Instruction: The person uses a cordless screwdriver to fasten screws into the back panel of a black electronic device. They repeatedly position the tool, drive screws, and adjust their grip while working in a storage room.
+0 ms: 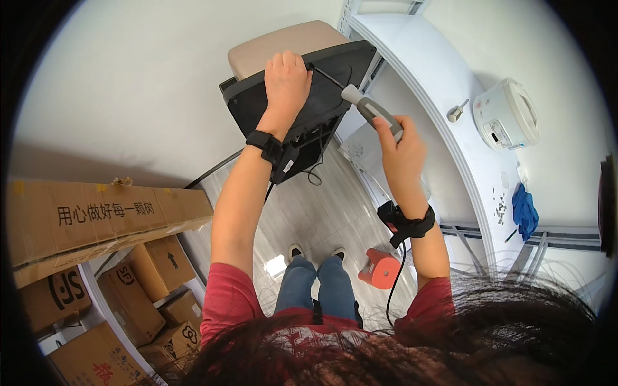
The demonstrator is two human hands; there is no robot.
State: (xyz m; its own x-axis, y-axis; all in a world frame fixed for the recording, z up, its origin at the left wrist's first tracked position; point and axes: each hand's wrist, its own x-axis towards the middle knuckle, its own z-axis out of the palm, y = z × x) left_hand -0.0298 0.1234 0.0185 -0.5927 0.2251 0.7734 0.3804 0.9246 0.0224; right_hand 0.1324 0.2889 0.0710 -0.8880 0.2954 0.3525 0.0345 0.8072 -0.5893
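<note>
A large black flat panel (251, 106) stands tilted ahead of me, with slots and cables along its lower part; it looks like the back of a screen, though I cannot be sure. My left hand (288, 83) is closed over its upper edge, fingertips out of sight behind it. My right hand (404, 154) grips the grey handle of a screwdriver (365, 106). The shaft points left and its tip meets the panel near the top edge, beside my left hand. Whether a screw sits under the tip is too small to tell.
Behind the panel is a beige padded seat (290, 38). On the right a white shelf (444, 83) carries a rice cooker (506, 114), small metal parts and a blue cloth (524, 212). Cardboard boxes (109, 215) fill the left side. A red stool (380, 269) stands on the floor.
</note>
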